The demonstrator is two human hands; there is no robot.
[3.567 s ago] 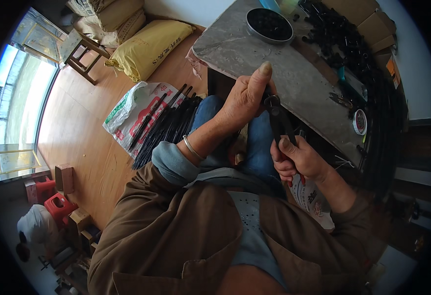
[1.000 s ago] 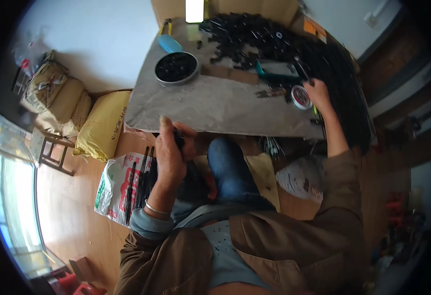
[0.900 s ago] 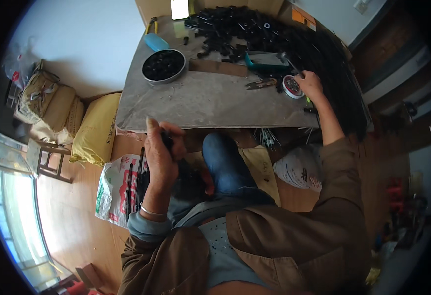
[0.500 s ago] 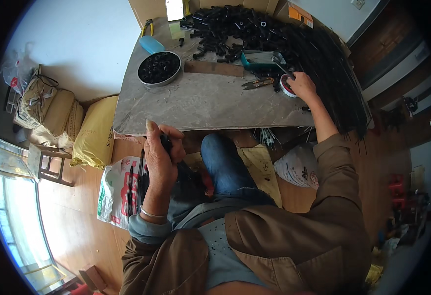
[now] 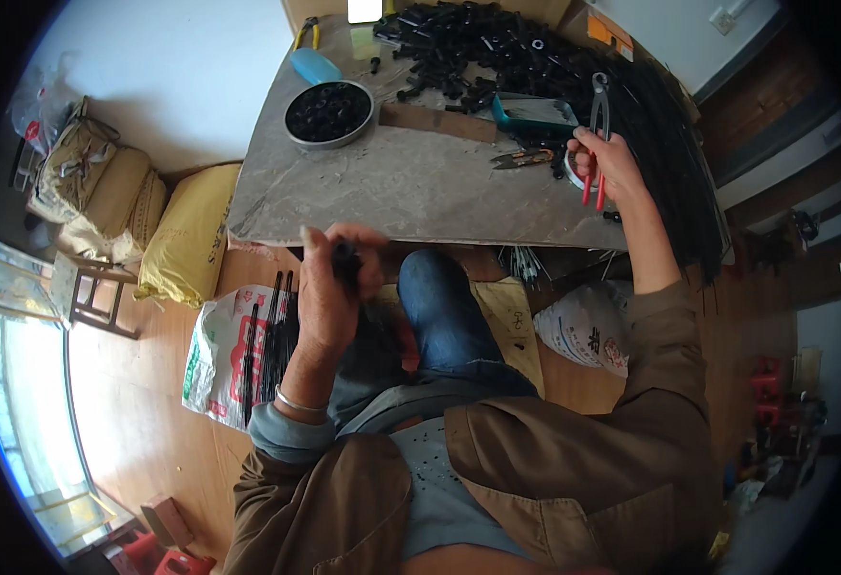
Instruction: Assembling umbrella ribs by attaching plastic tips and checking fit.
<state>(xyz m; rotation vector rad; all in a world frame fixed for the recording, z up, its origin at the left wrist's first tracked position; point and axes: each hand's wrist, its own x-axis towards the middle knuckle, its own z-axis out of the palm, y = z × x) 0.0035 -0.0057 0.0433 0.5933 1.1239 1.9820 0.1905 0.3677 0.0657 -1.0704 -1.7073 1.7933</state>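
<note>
My left hand (image 5: pixel 329 287) is raised just in front of the table's near edge, its fingers closed around a short black tubular part (image 5: pixel 345 257); the fingertips are blurred. Over the right side of the table, my right hand (image 5: pixel 612 163) grips a pair of pincers (image 5: pixel 600 94) with grey jaws pointing away and red handles toward me. Beneath that hand sits a round white container (image 5: pixel 574 175), partly covered. A teal tray (image 5: pixel 533 126) with thin pieces in it lies just left of the pincers, and thread snips (image 5: pixel 522 159) rest in front of it.
The grey table (image 5: pixel 344 196) carries a heap of black tubular parts (image 5: pixel 497 43), a bundle of long black rods (image 5: pixel 674 153), a round tin (image 5: pixel 330 145) full of black parts, a flat brown strip (image 5: pixel 437 122) and a light-blue object (image 5: pixel 315 67). Yellow sacks (image 5: pixel 190 230) stand left.
My right hand has turned and lifted the pincers, so they now stand nearly upright with the red handles showing. The left hand stays low, its black part tilted more into view.
</note>
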